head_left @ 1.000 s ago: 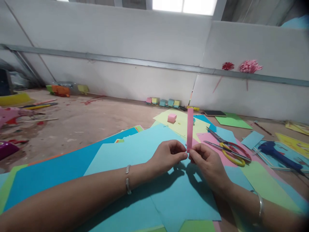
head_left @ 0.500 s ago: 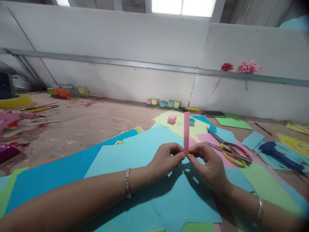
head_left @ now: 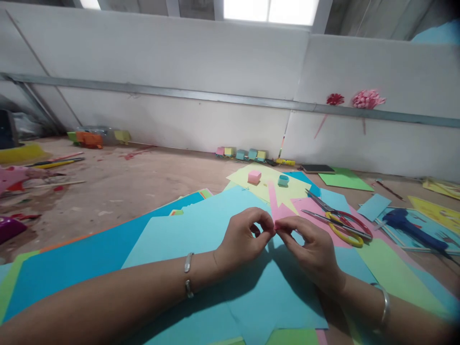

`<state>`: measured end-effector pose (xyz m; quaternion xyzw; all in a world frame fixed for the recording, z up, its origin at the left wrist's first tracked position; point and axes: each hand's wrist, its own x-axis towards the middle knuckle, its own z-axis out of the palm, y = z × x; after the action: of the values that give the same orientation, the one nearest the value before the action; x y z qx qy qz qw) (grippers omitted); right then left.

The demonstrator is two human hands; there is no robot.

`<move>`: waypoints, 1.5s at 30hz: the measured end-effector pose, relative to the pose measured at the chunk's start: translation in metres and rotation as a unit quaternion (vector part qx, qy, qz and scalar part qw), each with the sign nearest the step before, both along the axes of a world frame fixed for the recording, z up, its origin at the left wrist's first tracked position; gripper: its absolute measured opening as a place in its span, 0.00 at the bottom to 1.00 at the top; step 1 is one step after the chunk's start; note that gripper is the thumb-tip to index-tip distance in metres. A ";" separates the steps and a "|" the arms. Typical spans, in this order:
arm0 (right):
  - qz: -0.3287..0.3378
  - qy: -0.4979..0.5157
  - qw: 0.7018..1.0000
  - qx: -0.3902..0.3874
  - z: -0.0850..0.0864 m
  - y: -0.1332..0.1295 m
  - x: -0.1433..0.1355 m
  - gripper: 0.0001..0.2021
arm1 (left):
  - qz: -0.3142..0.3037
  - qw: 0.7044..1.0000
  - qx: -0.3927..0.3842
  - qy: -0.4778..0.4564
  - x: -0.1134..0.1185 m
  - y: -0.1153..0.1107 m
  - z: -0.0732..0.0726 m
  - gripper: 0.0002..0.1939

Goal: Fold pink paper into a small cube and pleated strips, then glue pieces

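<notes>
Both hands meet near the centre, above light blue paper (head_left: 201, 244). My left hand (head_left: 247, 235) pinches the near end of a pink paper strip (head_left: 273, 196) between thumb and index finger. From the other side, my right hand (head_left: 307, 242) pinches the same end, its fingertips touching those of the left. The strip points away from me and leans toward the far side. Beyond it, a small pink paper cube (head_left: 254, 177) and a small teal paper piece (head_left: 283, 180) rest on pale yellow paper (head_left: 240, 175).
Two pairs of scissors (head_left: 347, 225) lie right of my hands on pink paper. A blue glue gun (head_left: 413, 230) is farther right. Small coloured paper boxes (head_left: 241, 154) line the wall base. Pencils (head_left: 59, 164) and a purple object (head_left: 12, 228) lie left.
The pink strip has tipped from upright to leaning away from me. The teal piece behind it now shows fully. Both hands stay pinched together in nearly the same place.
</notes>
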<state>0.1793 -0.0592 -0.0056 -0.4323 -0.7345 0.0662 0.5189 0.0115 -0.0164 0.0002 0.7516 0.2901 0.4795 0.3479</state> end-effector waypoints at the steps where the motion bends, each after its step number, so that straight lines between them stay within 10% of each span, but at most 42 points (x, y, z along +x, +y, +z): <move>1: 0.005 -0.003 1.000 0.006 0.000 0.000 0.000 0.08 | -0.001 1.000 0.011 0.001 0.000 0.000 0.000 0.05; 34: -0.028 -0.176 0.971 0.156 0.013 -0.002 -0.003 0.08 | -0.062 0.966 0.241 0.074 -0.007 0.002 -0.003 0.07; 39: -0.034 -0.178 0.961 0.210 0.016 -0.001 0.004 0.09 | -0.045 0.998 -0.006 0.044 -0.004 -0.003 0.004 0.05; 42: -0.004 -0.208 0.947 0.245 0.017 0.001 0.009 0.10 | -0.127 0.960 -0.250 0.011 -0.001 -0.001 0.007 0.15; 45: 0.010 -0.230 0.938 0.259 0.014 0.003 0.009 0.10 | -0.166 0.927 -0.331 -0.060 0.001 0.002 0.007 0.17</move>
<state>0.1887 -0.0562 0.0087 -0.2789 -0.8296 -0.2228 0.4293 0.0126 -0.0144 0.0072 0.6004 0.2824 0.3361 0.6684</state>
